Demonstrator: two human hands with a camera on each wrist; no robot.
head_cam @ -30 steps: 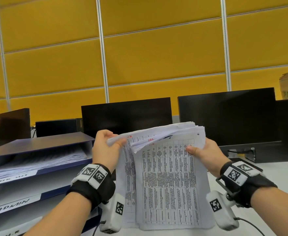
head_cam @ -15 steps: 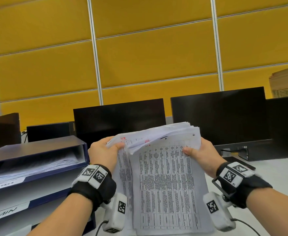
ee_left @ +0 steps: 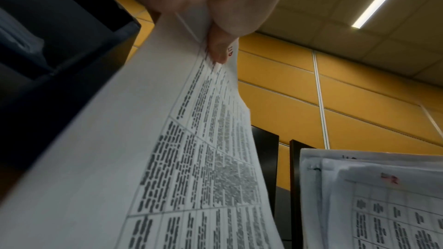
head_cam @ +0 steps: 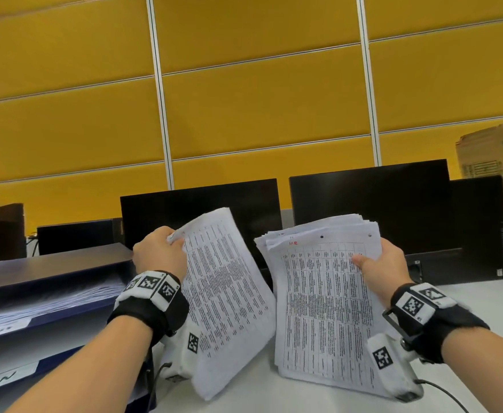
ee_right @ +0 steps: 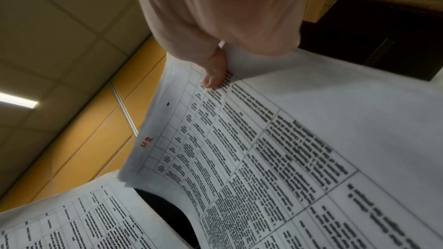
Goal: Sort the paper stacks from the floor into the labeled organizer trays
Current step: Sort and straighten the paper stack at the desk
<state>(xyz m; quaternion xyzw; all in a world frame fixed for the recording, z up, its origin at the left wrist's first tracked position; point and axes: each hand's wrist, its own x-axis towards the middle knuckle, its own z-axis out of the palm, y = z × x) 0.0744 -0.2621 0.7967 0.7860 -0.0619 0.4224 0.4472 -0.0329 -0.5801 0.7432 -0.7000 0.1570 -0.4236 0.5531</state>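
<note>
sheets split leftward, left hand pinching

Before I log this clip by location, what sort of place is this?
Most likely an office. Dark monitors stand in a row on a white desk before yellow wall panels, and a labeled organizer tray holds paper, while both hands sort printed sheets.
</note>
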